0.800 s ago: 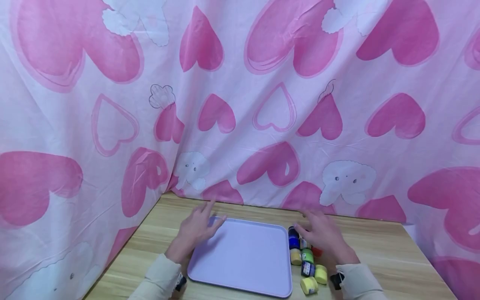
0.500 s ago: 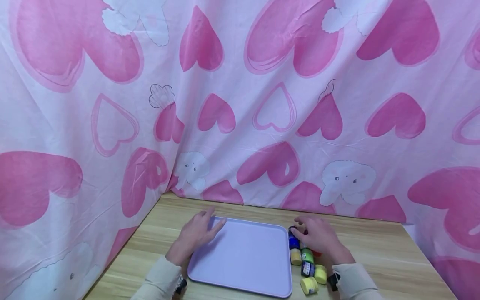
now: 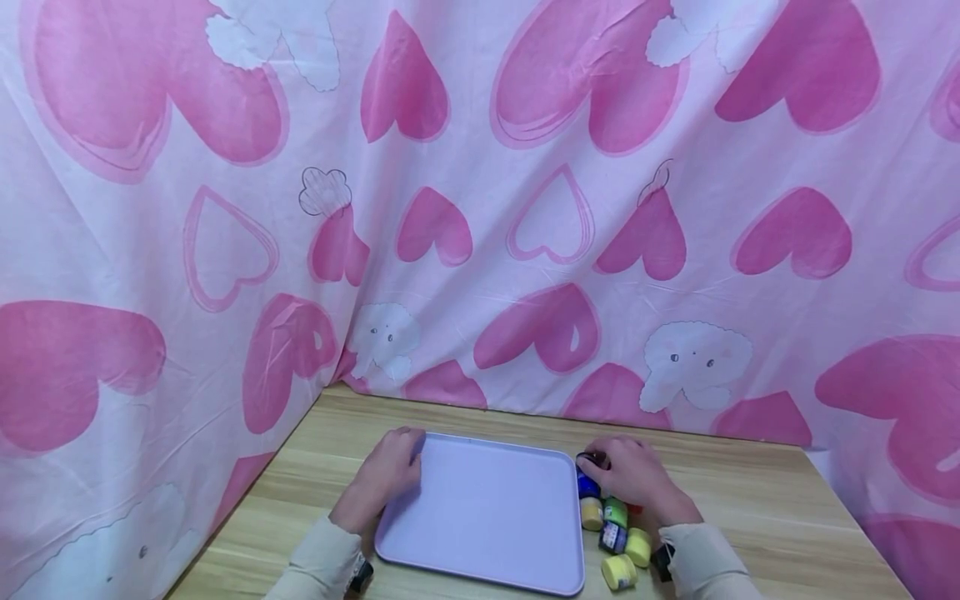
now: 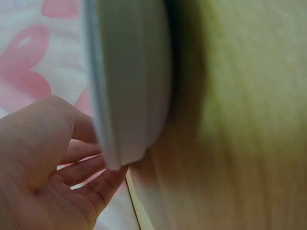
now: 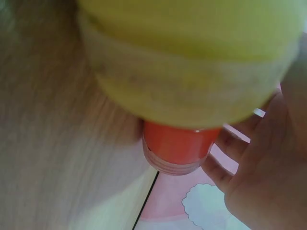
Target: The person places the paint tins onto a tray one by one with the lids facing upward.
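My left hand [image 3: 386, 473] grips the far left corner of a pale lilac tray [image 3: 487, 508]. In the left wrist view its thumb lies against the rim of the tray [image 4: 129, 86], with the other fingers bent beyond it. At the tray's right side, my right hand [image 3: 633, 471] pinches a black-topped paint jar [image 3: 595, 458] between thumb and fingers. Next to that jar stands a blue paint jar [image 3: 587, 485]. Seen from the right wrist, a yellow jar [image 5: 192, 62] fills the foreground, and a red jar [image 5: 180, 148] stands behind it near the fingers.
Several more small jars cluster beside the tray: a tan one [image 3: 592, 513], a green one [image 3: 615, 511], a dark purple one [image 3: 612, 537] and a yellow one [image 3: 618, 572]. The wooden table [image 3: 765, 517] meets a pink heart-print curtain [image 3: 525, 208] at the back and left.
My left hand's spread fingers have come down and curled onto the tray's edge. My right hand has lowered and closed its fingers on the black-topped jar. The tray has stayed in place.
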`<state>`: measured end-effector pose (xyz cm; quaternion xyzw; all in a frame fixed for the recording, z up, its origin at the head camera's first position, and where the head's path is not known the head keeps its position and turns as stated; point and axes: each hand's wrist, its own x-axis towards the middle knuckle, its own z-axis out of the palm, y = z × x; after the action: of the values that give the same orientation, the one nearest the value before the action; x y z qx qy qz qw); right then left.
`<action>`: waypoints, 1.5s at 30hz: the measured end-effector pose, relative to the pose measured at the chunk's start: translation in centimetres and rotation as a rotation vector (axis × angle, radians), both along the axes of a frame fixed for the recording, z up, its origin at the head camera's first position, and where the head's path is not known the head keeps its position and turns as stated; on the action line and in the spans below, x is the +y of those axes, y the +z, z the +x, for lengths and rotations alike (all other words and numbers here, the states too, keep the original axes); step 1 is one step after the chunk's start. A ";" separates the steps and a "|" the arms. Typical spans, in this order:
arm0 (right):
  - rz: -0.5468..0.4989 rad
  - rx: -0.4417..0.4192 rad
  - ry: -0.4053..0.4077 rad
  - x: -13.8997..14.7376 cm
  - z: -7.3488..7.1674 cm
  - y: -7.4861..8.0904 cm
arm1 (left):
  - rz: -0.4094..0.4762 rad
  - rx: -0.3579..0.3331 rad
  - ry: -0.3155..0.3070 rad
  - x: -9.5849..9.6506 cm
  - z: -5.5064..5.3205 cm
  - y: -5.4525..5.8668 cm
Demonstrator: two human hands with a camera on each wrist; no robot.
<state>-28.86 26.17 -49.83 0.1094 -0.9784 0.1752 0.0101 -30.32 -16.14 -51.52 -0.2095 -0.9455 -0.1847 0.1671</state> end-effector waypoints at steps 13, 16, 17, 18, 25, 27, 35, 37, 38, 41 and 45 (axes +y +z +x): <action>-0.059 -0.005 -0.001 -0.3 0.0 -0.4 | 0.028 -0.060 -0.004 -0.3 -0.1 -0.2; -0.075 -0.002 -0.010 -0.4 0.0 -0.3 | 0.043 -0.063 -0.007 -0.3 0.0 -0.1; -0.082 -0.002 -0.013 -0.5 0.0 -0.2 | 0.044 -0.064 -0.007 -0.3 0.0 -0.1; -0.089 -0.003 -0.018 -0.5 0.0 -0.2 | 0.045 -0.065 -0.006 -0.3 -0.1 -0.1; -0.123 0.007 -0.038 -0.8 0.1 0.0 | 0.041 -0.085 0.010 -0.4 -0.2 -0.3; -0.130 0.015 -0.044 -0.9 0.2 0.2 | 0.046 -0.095 0.010 -0.4 -0.2 -0.2; -0.156 0.071 -0.034 -1.6 0.6 1.5 | 0.052 -0.127 0.042 -0.3 -0.1 0.0; -0.172 0.081 -0.023 -1.9 0.7 1.9 | 0.058 -0.127 0.046 -0.3 -0.1 0.1; -0.187 0.082 -0.016 -2.1 0.8 2.0 | 0.061 -0.132 0.049 -0.3 -0.1 0.2; -0.240 0.071 0.009 -2.5 1.1 2.4 | 0.068 -0.143 0.054 -0.2 -0.1 0.3; -0.277 0.047 0.023 -3.0 1.4 2.6 | 0.075 -0.163 0.065 -0.1 -0.1 0.3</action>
<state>-27.51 23.21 -47.18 0.1221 -0.9430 0.3062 0.0462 -30.41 -16.25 -51.22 -0.1568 -0.9547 -0.2308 0.1034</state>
